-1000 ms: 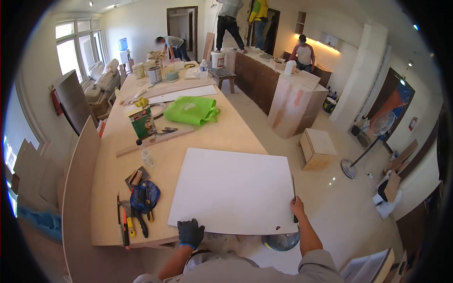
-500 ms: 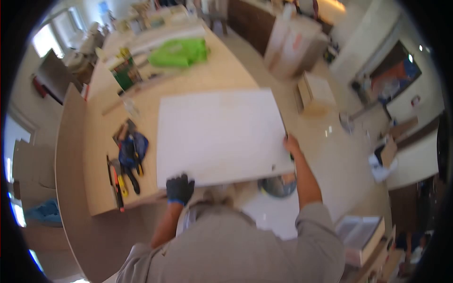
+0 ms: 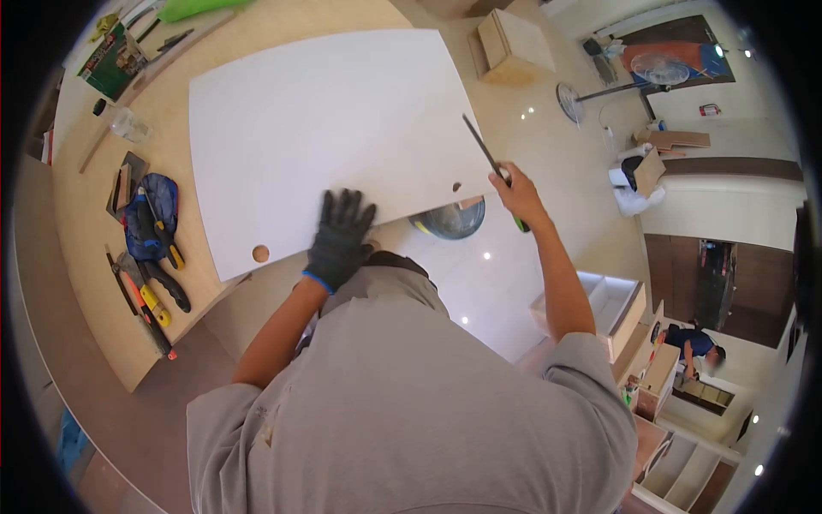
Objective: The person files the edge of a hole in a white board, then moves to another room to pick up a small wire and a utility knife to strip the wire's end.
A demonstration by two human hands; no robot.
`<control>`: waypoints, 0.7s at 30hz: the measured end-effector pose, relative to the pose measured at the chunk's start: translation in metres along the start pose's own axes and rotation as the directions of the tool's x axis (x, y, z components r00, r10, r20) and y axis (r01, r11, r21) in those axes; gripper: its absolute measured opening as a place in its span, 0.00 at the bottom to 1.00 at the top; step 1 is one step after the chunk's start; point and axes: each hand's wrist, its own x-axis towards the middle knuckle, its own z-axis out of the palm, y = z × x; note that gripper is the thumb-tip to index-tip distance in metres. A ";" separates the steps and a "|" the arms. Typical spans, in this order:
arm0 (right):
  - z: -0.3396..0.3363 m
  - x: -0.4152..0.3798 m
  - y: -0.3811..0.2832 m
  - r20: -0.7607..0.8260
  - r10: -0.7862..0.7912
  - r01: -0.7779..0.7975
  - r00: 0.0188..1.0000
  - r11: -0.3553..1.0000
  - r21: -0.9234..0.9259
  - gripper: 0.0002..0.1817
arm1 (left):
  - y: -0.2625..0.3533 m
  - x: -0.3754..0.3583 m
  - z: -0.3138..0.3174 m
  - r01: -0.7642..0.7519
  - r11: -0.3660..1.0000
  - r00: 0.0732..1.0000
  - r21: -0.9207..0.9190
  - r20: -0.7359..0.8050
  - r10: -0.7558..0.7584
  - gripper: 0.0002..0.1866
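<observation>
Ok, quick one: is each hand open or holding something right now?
Left hand: open, gloved, spread at the white board's near edge.
Right hand: closed, holding a slim dark tool.

I can read no words; the lettering on the green packet (image 3: 113,62) at upper left is too small.

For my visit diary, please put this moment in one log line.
left hand: gloved, over white panel | right hand: bare, gripping thin tool | panel: overhangs table

A wooden box (image 3: 518,44) sits near a standing fan (image 3: 622,89), while a blue item (image 3: 72,441), perhaps sheeting, shows lower left.
</observation>
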 end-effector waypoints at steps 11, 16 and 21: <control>0.055 0.037 0.094 -0.025 0.201 -0.168 0.979 0.873 0.457 0.17 | 0.026 0.053 0.035 0.057 0.983 0.993 0.172 -0.113 -0.037 0.32; 0.075 0.040 0.107 -0.135 0.184 -0.071 0.974 0.809 0.584 0.17 | 0.034 0.059 0.039 0.118 0.917 0.988 0.380 0.051 -0.148 0.38; 0.083 0.061 0.111 -0.136 0.087 0.004 0.987 0.828 0.561 0.17 | 0.036 0.065 0.030 0.190 0.924 0.966 0.331 0.107 -0.236 0.47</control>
